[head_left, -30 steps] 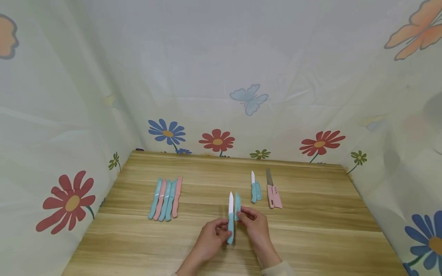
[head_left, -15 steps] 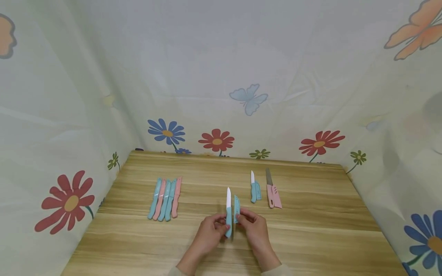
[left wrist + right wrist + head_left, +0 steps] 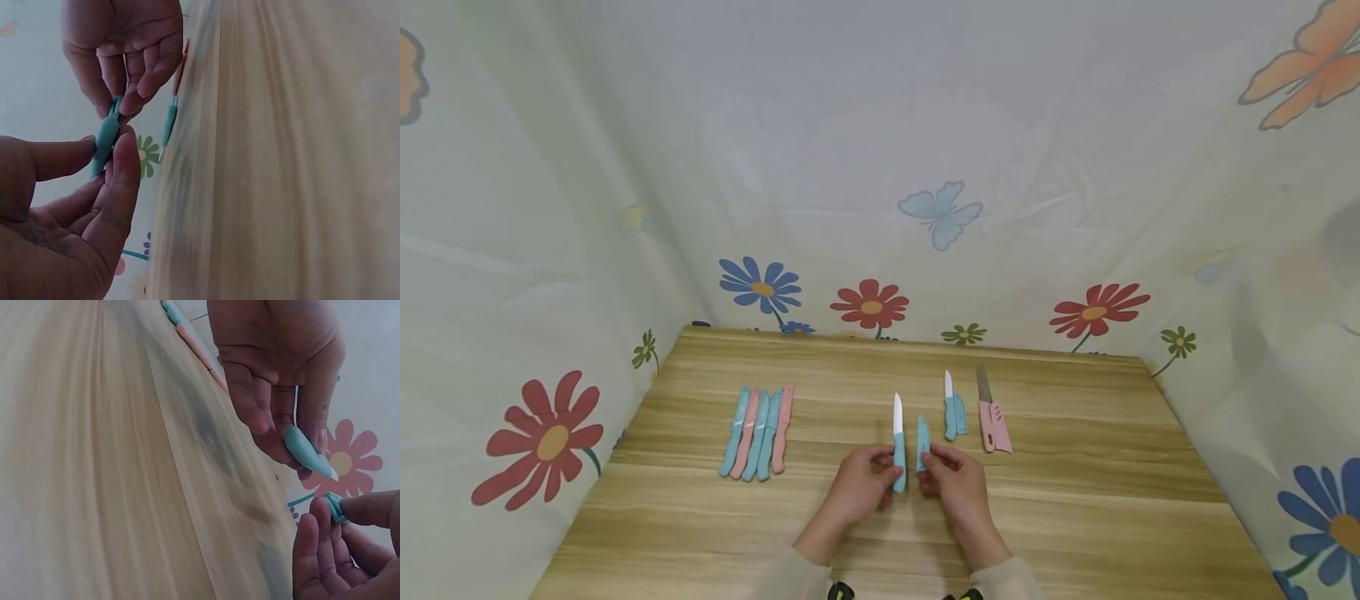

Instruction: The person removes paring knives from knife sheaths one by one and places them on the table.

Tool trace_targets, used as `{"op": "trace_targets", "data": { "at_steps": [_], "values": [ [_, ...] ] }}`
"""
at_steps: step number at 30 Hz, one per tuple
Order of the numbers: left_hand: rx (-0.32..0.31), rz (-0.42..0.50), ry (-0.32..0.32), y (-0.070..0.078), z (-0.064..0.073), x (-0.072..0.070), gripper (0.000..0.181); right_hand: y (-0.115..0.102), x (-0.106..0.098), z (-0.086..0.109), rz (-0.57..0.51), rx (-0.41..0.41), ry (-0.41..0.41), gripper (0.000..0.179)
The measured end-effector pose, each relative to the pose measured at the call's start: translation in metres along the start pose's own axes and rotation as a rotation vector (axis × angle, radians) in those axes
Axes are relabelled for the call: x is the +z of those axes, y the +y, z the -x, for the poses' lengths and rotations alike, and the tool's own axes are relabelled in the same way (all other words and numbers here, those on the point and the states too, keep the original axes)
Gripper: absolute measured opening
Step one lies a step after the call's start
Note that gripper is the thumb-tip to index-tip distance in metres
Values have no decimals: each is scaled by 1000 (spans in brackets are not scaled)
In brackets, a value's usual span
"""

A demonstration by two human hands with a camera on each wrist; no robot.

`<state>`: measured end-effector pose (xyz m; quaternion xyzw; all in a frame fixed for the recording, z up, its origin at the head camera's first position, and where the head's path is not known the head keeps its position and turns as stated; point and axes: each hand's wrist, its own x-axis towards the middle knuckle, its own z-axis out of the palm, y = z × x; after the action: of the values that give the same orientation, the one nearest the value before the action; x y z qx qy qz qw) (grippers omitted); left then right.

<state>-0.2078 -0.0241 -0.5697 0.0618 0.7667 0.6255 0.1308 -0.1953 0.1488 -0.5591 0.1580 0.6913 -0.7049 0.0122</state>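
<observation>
Teal knife (image 3: 899,443) has advanced away from the person since the earlier frame; its gap to the teal sheath (image 3: 923,440) has widened. Left hand (image 3: 859,483) pinches the knife's handle, white blade pointing away; right hand (image 3: 961,485) pinches the sheath, just beside it, hands apart. Farther left, a row of five knives (image 3: 757,435) lies on the wooden table (image 3: 1075,500). Beyond the right hand lie a second teal knife (image 3: 951,418) and a pink knife (image 3: 987,425), blades bare. Behind stands a flower-printed cloth (image 3: 1030,258).

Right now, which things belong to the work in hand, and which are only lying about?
In the work:
held knife, left fingers
held sheath, right fingers

Apparently lying about:
row of five knives
blue knife, blue sheath
pink knife, pink sheath
</observation>
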Motion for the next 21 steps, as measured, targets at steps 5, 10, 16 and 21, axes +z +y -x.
{"op": "trace_targets", "data": {
  "at_steps": [5,10,16,21],
  "values": [
    [29,-55,-4,-3,-15,2,36,-2,0,-8,10,-2,8,35],
    [36,-70,-2,-1,-29,6,36,-4,3,-17,51,-28,34,34],
    [16,-185,33,6,-43,11,32,-6,7,-32,200,-77,84,39],
    [18,-295,71,14,-56,14,27,-12,8,-43,404,-156,102,41]
  ]
}}
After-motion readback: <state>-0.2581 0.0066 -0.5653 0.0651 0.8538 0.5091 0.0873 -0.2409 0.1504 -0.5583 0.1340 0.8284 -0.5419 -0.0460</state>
